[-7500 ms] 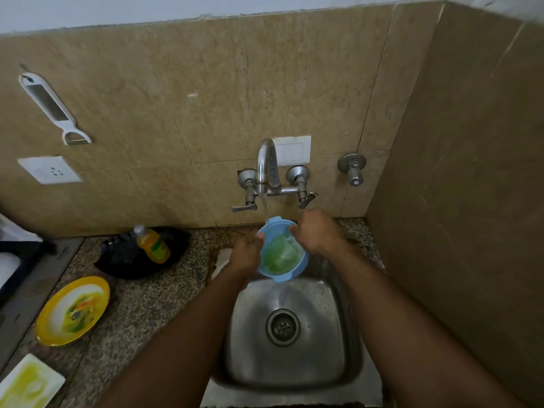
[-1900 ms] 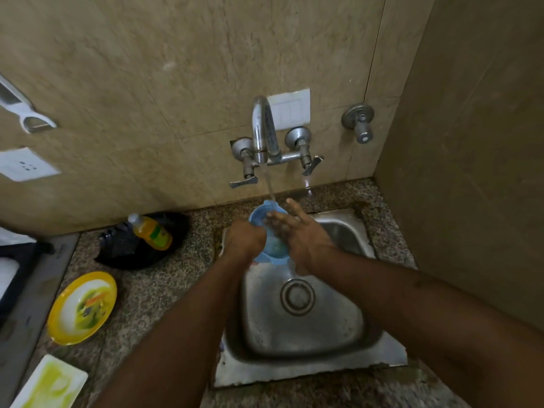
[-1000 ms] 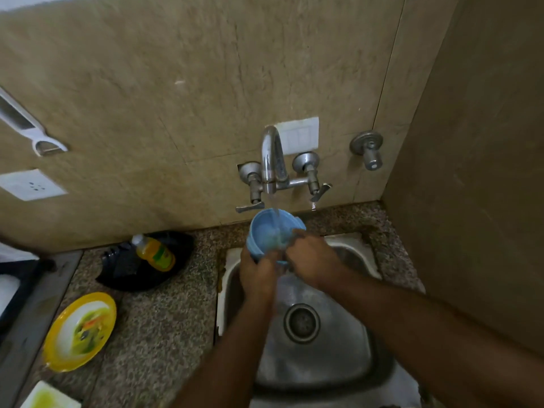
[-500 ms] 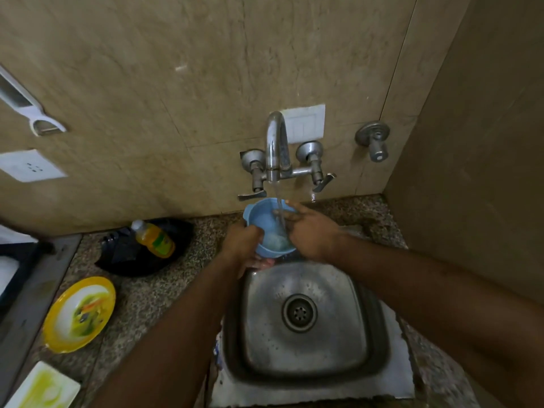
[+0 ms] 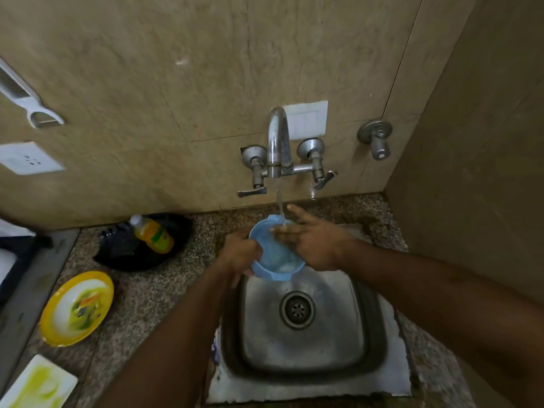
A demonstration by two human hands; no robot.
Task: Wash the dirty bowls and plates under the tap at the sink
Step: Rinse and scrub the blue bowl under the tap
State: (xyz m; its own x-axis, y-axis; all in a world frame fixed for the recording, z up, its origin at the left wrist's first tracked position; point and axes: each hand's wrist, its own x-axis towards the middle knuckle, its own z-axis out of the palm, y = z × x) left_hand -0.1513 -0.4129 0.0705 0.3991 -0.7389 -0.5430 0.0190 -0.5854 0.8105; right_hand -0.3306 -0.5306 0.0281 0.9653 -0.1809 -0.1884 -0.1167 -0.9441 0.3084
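A small blue bowl [image 5: 272, 256] is held tilted over the back of the steel sink [image 5: 303, 346], under the stream from the running tap [image 5: 276, 142]. My left hand [image 5: 240, 256] grips the bowl's left rim. My right hand [image 5: 312, 242] lies with straight fingers across the bowl's inside, in the water. A dirty yellow plate [image 5: 75, 309] with food remains and a stained white rectangular plate [image 5: 36, 384] sit on the counter at the left.
A yellow dish-soap bottle [image 5: 153, 234] lies on a black tray [image 5: 141, 245] beside the sink. The granite counter [image 5: 141, 295] meets tiled walls behind and at the right. A second wall valve [image 5: 375, 139], a socket [image 5: 28, 159] and a hanging peeler [image 5: 26, 98] are on the wall.
The bowl has tipped more toward me and sits slightly lower. My right hand's fingers have spread flat over its inside under the stream. My left hand keeps its grip.
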